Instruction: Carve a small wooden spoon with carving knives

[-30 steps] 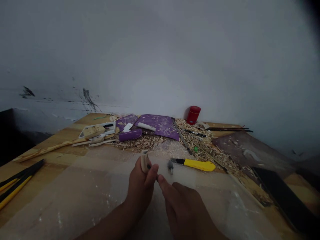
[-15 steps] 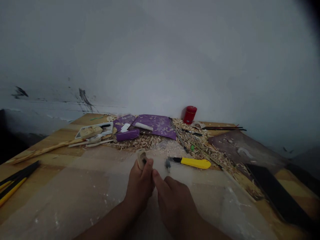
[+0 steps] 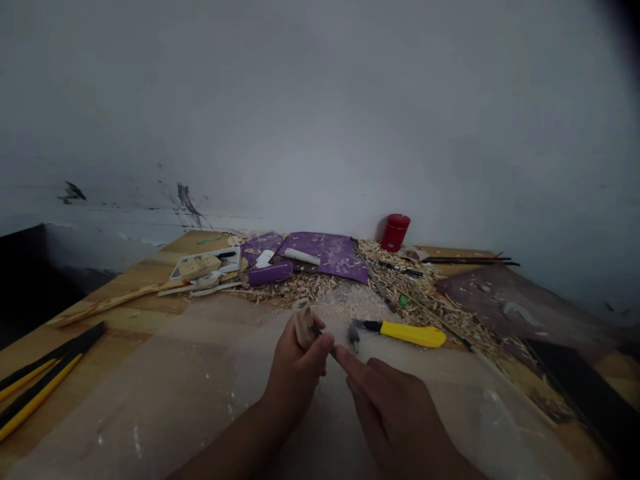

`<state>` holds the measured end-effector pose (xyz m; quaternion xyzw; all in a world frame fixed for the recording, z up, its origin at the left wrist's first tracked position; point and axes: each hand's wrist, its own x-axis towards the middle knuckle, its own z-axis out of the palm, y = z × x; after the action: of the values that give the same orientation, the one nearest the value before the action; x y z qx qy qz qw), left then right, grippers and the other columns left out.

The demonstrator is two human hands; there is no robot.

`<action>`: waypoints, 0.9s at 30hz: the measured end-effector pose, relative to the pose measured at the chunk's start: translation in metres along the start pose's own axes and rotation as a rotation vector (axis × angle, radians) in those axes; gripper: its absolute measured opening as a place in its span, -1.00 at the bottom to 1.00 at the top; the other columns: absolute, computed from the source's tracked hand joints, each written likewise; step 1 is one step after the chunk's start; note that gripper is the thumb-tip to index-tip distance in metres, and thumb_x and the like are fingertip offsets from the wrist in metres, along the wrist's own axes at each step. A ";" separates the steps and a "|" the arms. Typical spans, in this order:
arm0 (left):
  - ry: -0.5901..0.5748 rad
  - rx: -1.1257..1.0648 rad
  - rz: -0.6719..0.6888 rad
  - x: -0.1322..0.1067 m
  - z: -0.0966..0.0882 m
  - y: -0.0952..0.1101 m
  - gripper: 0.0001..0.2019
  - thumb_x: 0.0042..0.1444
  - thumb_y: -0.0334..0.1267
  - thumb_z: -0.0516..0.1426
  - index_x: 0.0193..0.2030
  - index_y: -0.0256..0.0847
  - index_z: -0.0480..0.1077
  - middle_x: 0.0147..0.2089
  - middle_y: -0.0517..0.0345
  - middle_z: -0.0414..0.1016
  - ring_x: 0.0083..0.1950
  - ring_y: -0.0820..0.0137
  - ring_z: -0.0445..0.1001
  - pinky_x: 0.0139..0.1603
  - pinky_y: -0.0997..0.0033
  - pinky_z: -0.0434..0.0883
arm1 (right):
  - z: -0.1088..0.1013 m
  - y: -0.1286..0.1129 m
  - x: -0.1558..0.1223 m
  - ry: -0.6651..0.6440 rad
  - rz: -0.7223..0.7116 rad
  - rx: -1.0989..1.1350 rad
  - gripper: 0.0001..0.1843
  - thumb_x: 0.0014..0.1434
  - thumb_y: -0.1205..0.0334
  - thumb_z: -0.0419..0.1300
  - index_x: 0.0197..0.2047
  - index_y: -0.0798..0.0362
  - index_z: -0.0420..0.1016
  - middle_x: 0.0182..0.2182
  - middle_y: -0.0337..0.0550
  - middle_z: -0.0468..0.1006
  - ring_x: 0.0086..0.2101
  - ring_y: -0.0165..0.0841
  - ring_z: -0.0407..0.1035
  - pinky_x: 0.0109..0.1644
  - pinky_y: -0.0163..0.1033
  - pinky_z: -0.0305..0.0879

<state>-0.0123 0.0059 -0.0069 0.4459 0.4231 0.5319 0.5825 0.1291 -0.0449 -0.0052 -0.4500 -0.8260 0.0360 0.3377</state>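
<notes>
My left hand [image 3: 294, 373] is wrapped round a small pale wooden piece [image 3: 303, 323], which stands upright with a hollow in its top end. My right hand [image 3: 395, 403] is closed just to the right, its index finger stretched along a thin dark tool [image 3: 316, 331]. The tool's tip meets the side of the wood by my left thumb; its handle is hidden in my right hand. Beyond my right fingers lie a small grey metal bit [image 3: 354, 336] and a yellow utility knife [image 3: 413, 334].
Wood shavings [image 3: 310, 288] are heaped across the back of the table. Purple sheets [image 3: 333, 252], a white tray [image 3: 231, 267] and a red canister [image 3: 395, 232] stand near the wall. Yellow-and-black handles [image 3: 47, 383] lie at left, a dark flat bar [image 3: 575, 373] at right.
The whole scene has shifted right in view as the camera turned left. My right hand has drawn slightly away from my left, and the thin dark tool between them shows more.
</notes>
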 end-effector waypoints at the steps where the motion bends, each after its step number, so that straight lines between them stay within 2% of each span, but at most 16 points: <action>1: 0.006 0.005 0.011 -0.001 0.001 0.000 -0.73 -0.05 -0.12 0.16 -0.31 -0.18 0.18 -0.66 0.44 0.18 -0.68 0.60 0.12 -0.67 0.61 0.10 | -0.001 -0.001 0.000 -0.007 -0.009 -0.011 -0.59 0.23 0.38 -0.11 0.13 0.15 0.21 -0.51 -0.16 0.42 -0.53 -0.35 0.33 -0.52 -0.30 0.20; 9: 0.046 0.130 0.121 -0.005 -0.002 -0.003 -0.76 0.01 -0.09 0.11 -0.35 -0.20 0.18 -0.54 0.35 0.20 -0.57 0.57 0.16 -0.54 0.52 0.19 | 0.002 -0.004 -0.004 0.002 -0.116 -0.103 -0.56 0.19 0.44 -0.13 0.16 0.18 0.07 -0.55 -0.19 0.40 -0.60 -0.35 0.32 -0.59 -0.31 0.15; 17: 0.061 0.188 0.172 -0.004 -0.004 -0.001 -0.75 -0.04 -0.08 0.13 -0.40 -0.20 0.18 -0.51 0.29 0.22 -0.54 0.52 0.16 -0.51 0.48 0.20 | 0.003 -0.002 -0.006 -0.044 -0.122 -0.157 -0.51 0.19 0.42 -0.11 0.20 0.12 0.00 -0.54 -0.23 0.42 -0.60 -0.37 0.34 -0.59 -0.32 0.16; 24: 0.188 0.288 0.241 -0.010 0.001 -0.001 -0.82 -0.04 -0.15 0.09 -0.46 -0.17 0.18 -0.59 0.30 0.19 -0.56 0.49 0.16 -0.54 0.46 0.18 | 0.004 -0.005 -0.012 -0.036 -0.153 -0.191 -0.44 0.18 0.43 -0.11 0.25 0.16 -0.11 -0.55 -0.22 0.43 -0.62 -0.35 0.35 -0.62 -0.32 0.17; 27: 0.220 0.291 0.206 -0.011 0.004 -0.003 -0.85 -0.01 -0.17 0.06 -0.44 -0.16 0.16 -0.57 0.30 0.19 -0.55 0.48 0.17 -0.52 0.45 0.19 | 0.008 -0.004 -0.012 -0.030 -0.166 -0.209 -0.46 0.18 0.41 -0.13 0.24 0.20 -0.09 -0.56 -0.22 0.42 -0.63 -0.36 0.35 -0.64 -0.31 0.14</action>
<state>-0.0090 -0.0056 -0.0086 0.5055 0.5087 0.5673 0.4048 0.1259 -0.0544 -0.0165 -0.4122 -0.8646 -0.0716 0.2782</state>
